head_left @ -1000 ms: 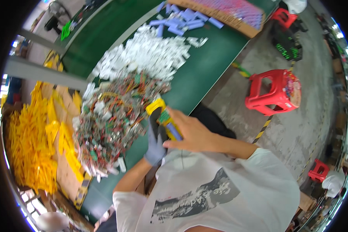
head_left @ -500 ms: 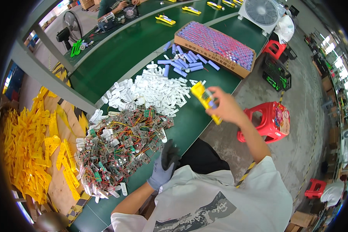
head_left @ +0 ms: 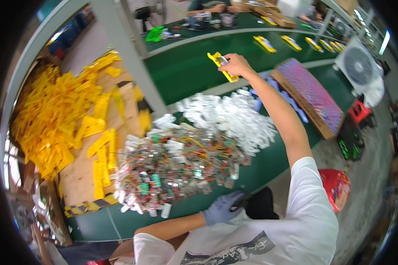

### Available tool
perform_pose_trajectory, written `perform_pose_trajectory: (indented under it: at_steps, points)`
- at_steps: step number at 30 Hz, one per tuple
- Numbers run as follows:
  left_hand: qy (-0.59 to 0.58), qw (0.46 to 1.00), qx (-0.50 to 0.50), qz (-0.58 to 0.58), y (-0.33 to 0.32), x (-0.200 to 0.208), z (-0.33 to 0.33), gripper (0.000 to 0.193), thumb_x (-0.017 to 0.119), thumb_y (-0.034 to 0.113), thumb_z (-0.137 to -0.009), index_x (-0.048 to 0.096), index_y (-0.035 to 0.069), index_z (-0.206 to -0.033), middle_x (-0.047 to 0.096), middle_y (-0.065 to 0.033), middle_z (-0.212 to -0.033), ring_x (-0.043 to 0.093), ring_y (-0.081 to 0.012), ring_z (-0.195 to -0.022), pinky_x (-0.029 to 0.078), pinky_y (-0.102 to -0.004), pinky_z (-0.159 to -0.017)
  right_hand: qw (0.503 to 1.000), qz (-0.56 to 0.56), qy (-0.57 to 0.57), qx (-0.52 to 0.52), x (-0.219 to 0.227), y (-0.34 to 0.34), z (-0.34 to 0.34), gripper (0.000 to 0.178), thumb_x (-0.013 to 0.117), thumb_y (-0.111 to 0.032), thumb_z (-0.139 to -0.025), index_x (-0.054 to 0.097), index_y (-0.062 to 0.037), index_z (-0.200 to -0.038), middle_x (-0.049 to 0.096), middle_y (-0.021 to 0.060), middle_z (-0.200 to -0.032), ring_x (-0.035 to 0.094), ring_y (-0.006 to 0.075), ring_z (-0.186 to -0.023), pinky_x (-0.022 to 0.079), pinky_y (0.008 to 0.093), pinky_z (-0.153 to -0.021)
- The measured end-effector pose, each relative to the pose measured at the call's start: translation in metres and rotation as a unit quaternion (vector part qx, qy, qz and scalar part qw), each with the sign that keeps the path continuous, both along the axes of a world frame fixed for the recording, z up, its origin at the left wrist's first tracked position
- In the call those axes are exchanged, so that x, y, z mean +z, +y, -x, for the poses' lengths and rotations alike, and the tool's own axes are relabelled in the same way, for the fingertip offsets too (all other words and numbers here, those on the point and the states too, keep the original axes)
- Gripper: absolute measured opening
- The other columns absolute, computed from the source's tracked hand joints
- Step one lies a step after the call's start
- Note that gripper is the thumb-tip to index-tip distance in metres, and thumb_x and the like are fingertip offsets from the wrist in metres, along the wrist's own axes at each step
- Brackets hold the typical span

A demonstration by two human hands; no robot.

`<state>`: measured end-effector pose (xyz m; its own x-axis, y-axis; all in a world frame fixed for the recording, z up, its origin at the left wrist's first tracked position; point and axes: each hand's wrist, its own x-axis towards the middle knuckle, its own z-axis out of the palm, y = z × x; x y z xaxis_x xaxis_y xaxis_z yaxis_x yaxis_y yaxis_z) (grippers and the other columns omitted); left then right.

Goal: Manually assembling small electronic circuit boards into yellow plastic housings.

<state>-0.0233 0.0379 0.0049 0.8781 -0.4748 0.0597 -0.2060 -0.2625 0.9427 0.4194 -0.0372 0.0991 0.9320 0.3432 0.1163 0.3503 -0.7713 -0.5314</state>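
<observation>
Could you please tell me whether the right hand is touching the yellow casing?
Touching. The head view shows the right hand closed on the yellow casing, with no gap visible.

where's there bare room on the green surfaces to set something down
The green belt is bare beyond the white pieces, from the grey post to the yellow casing in the right hand. Another patch of green table lies between the striped edge and the left forearm. Crowded: where the circuit-board heap meets those pieces.

One held yellow casing (head_left: 229, 76), one yellow heap (head_left: 53, 119), one white heap (head_left: 230, 112), one wired-board heap (head_left: 181, 163)
</observation>
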Motion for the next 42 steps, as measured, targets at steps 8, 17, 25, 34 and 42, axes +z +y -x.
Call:
perform_pose_trajectory:
  at_steps: [8,17,25,34,42]
  points:
    - [0.004,0.995,-0.056,-0.087,-0.020,-0.026,0.005,0.052,0.056,0.023,-0.085,0.045,0.009,-0.134,0.052,-0.0156,-0.128,0.057,-0.0329,-0.109,0.047,-0.0398,-0.093,0.992,0.104,-0.056,-0.036,-0.056,0.128,-0.087,0.054,0.078,-0.038,-0.065,0.063,-0.0071,-0.107,0.066,0.0186,-0.103,0.064,0.0350,-0.097,0.053,0.0418,-0.083]
    - [0.001,0.996,-0.075,0.046,0.001,-0.010,-0.005,0.055,0.051,0.025,-0.089,0.040,0.004,-0.138,0.051,-0.0195,-0.132,0.055,-0.0344,-0.113,0.043,-0.0416,-0.097,0.921,-0.274,-0.270,0.051,-0.005,0.144,0.022,0.019,0.058,-0.013,-0.089,0.067,-0.0034,-0.103,0.069,0.0118,-0.095,0.067,0.0252,-0.087,0.051,0.0308,-0.079]
    - [0.058,0.988,-0.020,0.141,-0.021,-0.034,-0.001,0.050,0.050,0.026,-0.090,0.043,0.004,-0.135,0.052,-0.0193,-0.130,0.056,-0.0331,-0.112,0.046,-0.0408,-0.094,0.716,-0.048,-0.365,0.594,0.045,0.235,0.246,0.027,0.067,-0.009,-0.070,0.068,-0.0128,-0.097,0.062,0.0004,-0.089,0.061,0.0181,-0.078,0.052,0.0288,-0.062]
    - [-0.044,0.977,0.081,0.191,-0.036,-0.032,-0.001,0.029,0.049,0.018,-0.087,0.053,0.004,-0.113,0.060,-0.0172,-0.100,0.060,-0.0345,-0.090,0.049,-0.0413,-0.078,0.726,0.129,-0.331,0.589,-0.029,0.341,0.203,0.023,0.065,-0.011,-0.074,0.065,-0.0109,-0.097,0.064,0.0033,-0.099,0.061,0.0241,-0.096,0.047,0.0376,-0.085]
    - [0.003,0.985,0.064,0.160,-0.015,-0.013,-0.001,0.049,0.058,0.024,-0.085,0.046,0.004,-0.129,0.060,-0.0197,-0.107,0.062,-0.0347,-0.095,0.051,-0.0413,-0.081,0.921,-0.074,-0.280,0.260,0.051,0.171,0.218,0.013,0.070,-0.010,-0.076,0.065,-0.0053,-0.087,0.066,0.0066,-0.079,0.064,0.0212,-0.065,0.049,0.0322,-0.061]
